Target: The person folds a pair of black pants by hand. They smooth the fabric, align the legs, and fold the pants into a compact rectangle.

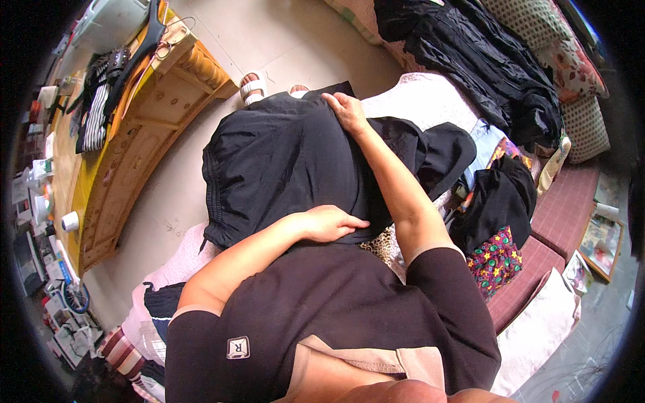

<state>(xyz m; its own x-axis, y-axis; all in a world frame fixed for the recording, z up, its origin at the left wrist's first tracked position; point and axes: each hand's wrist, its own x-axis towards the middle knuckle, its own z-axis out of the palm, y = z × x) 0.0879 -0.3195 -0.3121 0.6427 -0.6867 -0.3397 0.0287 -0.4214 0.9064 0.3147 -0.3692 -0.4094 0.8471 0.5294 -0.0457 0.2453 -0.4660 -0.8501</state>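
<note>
A black garment (pixel 287 161) with a gathered elastic waistband lies spread across my lap, its waistband to the left and a cord end hanging near the lower left corner. My left hand (pixel 335 224) rests on top of its near edge, fingers pointing right and thumb apart from them. At the far edge, my right hand (pixel 346 110) pinches the cloth between thumb and fingers. More black cloth (pixel 443 151) lies to the right, beyond my right forearm. Part of a leopard-print cloth (pixel 380 247) shows beneath my right arm.
On the right, a black crumpled garment (pixel 473 65), a flowered cloth (pixel 496 262) and cushions (pixel 584 126) lie on a reddish seat (pixel 567 201). A wooden table (pixel 151 116) with a hanger and striped cloth stands left. White sandals (pixel 253 86) are on the tiled floor.
</note>
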